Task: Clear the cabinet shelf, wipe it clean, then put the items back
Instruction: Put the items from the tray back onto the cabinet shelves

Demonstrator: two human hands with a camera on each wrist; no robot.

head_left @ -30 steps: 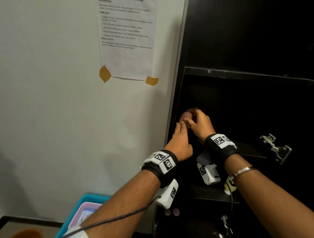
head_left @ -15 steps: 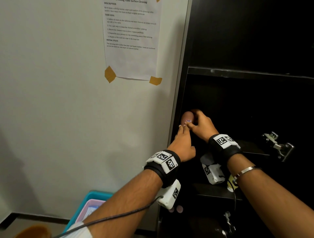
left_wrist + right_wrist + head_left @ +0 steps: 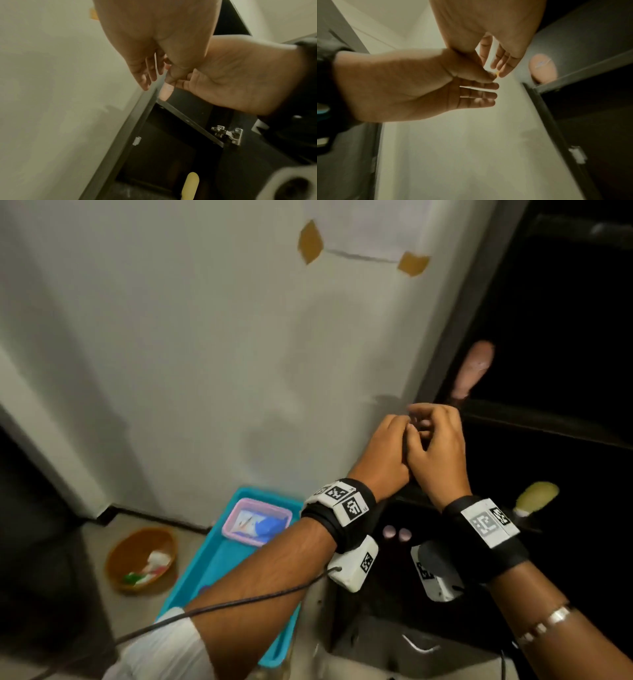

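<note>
A pink egg-shaped item (image 3: 474, 368) stands at the left end of the dark cabinet shelf (image 3: 534, 424), against the side wall. It also shows in the wrist views as the pink item (image 3: 542, 67) and, partly hidden behind fingers, the pink item (image 3: 165, 93). My left hand (image 3: 387, 446) and right hand (image 3: 435, 440) touch each other just below and in front of the shelf edge, apart from the egg. The left hand's fingers (image 3: 479, 94) lie straight. The right hand's fingers (image 3: 501, 65) hang loosely, and I see nothing held in either hand.
A yellow item (image 3: 537, 494) lies on the lower shelf. On the floor to the left, a teal tray (image 3: 212, 570) carries a pink box (image 3: 257, 522), next to an orange bowl (image 3: 140, 559) with scraps. A metal hinge (image 3: 228, 134) sits inside the cabinet.
Both hands have let go of the pink egg and drawn back and down from the shelf, coming together. The head view has tipped down, bringing the floor tray and bowl into sight.
</note>
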